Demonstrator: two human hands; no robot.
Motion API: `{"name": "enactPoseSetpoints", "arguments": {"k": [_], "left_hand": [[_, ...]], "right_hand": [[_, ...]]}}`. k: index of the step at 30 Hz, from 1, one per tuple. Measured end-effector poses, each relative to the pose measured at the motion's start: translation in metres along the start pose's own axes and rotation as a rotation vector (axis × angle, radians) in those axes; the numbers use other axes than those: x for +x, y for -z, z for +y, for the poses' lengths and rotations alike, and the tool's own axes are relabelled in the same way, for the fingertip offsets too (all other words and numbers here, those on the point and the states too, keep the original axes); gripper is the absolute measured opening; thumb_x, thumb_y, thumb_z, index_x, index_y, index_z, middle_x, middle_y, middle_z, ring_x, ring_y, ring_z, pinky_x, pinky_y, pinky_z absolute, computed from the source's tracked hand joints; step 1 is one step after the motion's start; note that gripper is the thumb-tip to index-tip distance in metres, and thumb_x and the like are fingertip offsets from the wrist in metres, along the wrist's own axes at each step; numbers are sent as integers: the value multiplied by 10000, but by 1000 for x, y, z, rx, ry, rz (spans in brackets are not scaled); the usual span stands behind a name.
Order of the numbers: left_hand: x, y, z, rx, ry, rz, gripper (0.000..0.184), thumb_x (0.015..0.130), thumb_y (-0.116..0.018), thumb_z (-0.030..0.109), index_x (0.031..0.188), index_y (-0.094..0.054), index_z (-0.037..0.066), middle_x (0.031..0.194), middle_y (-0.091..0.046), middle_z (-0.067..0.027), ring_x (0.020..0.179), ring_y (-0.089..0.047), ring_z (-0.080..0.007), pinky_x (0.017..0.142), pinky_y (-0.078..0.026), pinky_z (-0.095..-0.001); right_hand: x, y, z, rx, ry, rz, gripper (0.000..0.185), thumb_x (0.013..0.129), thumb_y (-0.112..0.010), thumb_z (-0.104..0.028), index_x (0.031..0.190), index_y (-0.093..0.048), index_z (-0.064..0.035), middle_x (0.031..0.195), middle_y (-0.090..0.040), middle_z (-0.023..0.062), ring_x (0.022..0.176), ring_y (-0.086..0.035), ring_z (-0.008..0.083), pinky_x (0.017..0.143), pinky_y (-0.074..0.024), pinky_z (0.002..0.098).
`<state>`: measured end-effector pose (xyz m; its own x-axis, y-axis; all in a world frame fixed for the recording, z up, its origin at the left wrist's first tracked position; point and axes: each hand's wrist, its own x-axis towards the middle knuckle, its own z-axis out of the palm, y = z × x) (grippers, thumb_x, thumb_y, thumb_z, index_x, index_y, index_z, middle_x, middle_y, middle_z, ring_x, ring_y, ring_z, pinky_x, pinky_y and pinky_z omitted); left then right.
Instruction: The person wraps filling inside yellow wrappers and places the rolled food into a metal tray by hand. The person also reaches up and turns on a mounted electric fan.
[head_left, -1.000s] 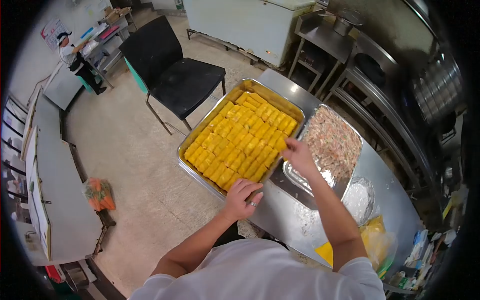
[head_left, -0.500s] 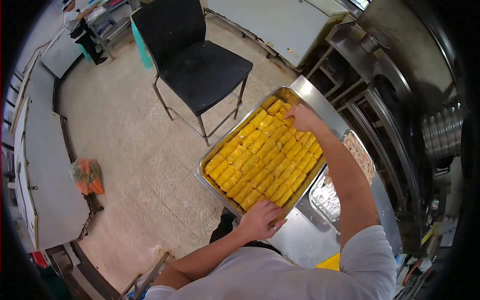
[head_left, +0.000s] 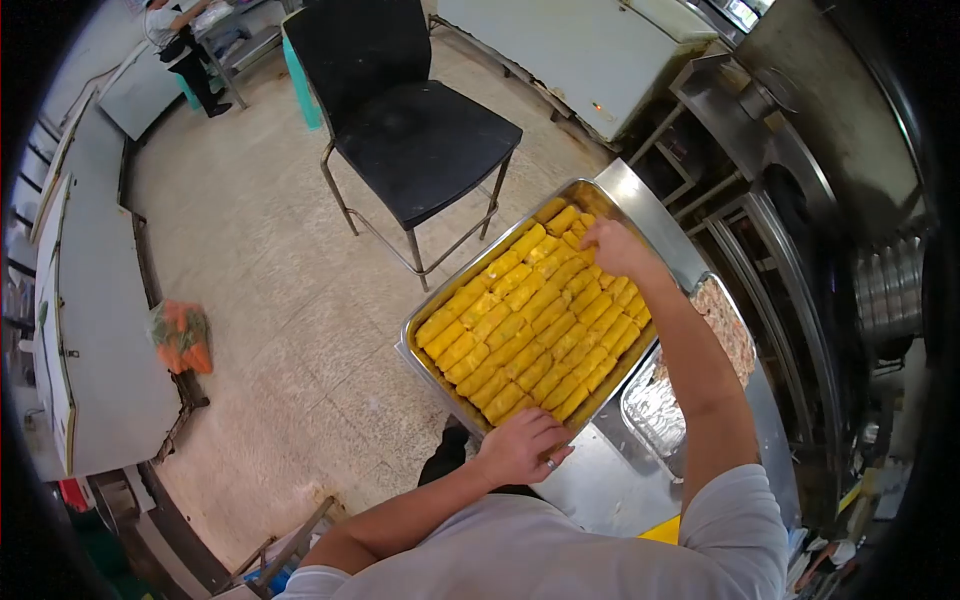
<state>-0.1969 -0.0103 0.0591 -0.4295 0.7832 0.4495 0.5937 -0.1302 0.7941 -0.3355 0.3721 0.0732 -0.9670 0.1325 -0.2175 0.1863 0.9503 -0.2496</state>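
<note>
A deep metal tray (head_left: pixel 409 338) holds rows of yellow rolls (head_left: pixel 530 320) packed side by side. My left hand (head_left: pixel 524 446), with a ring on one finger, rests at the tray's near edge; its fingers curl over the rim beside the rolls, and what they grip, if anything, is hidden. At the far right of the tray, my right hand (head_left: pixel 617 250) reaches down onto the rolls, fingertips together on or against one of them; whether a roll is pinched cannot be seen. Right of the tray, partly behind my right arm, lies a foil-lined tray (head_left: pixel 652 412) with chopped filling (head_left: pixel 722 325).
A black chair (head_left: pixel 420 140) stands beyond the tray. The steel table (head_left: pixel 600 480) lies beneath the trays. A bag of carrots (head_left: pixel 182 337) is at the left, a white freezer (head_left: pixel 570 60) at the back. Another person (head_left: pixel 180 50) stands at a far table.
My right hand has moved from the tray's right side to the far corner rolls. My left hand stays at the near edge. The view has shifted, showing the tray farther right.
</note>
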Motion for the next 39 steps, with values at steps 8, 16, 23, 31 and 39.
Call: {"name": "enactPoseSetpoints", "arguments": {"k": [8,16,23,31,39], "left_hand": [[-5,-2,5,29,-43,82,221,902,-802,135,1108,-764,66,1018,-729,-85,1001,-671,-309,879,-552,-418],[-41,7,64,79,213,409,205,962,-767,147,1138,-761,42,1014,-733,-123,981,-662,-333,892,-543,-438],[-121,-20,96,-135,600,897,268,1045,-689,88,1309,-695,45,1019,-708,-35,934,-636,-125,868,-540,-293],[-181,-29,124,-209,619,1057,317,1042,-714,138,1338,-684,28,1012,-703,-10,865,-615,-88,779,-529,-269],[-191,-6,155,-207,592,871,306,1054,-698,144,1342,-682,43,987,-694,-6,879,-609,-90,790,-531,-279]], "right_hand": [[-28,6,-27,-156,15,192,460,813,-632,-37,1250,-771,-68,1319,-695,233,1285,-624,414,1122,-480,510],[-151,-30,-98,714,140,430,432,860,-664,16,1291,-691,12,1278,-676,171,1193,-641,316,949,-543,384],[-283,-106,-199,1007,260,251,379,915,-654,45,1292,-687,16,1152,-678,80,1012,-646,161,855,-544,299],[-367,-120,-264,1192,263,21,380,932,-646,59,1311,-665,46,1190,-694,105,1001,-676,142,876,-565,271],[-397,-130,-286,1120,282,105,365,934,-646,60,1297,-678,49,1189,-704,106,1002,-684,156,890,-572,289]]}}
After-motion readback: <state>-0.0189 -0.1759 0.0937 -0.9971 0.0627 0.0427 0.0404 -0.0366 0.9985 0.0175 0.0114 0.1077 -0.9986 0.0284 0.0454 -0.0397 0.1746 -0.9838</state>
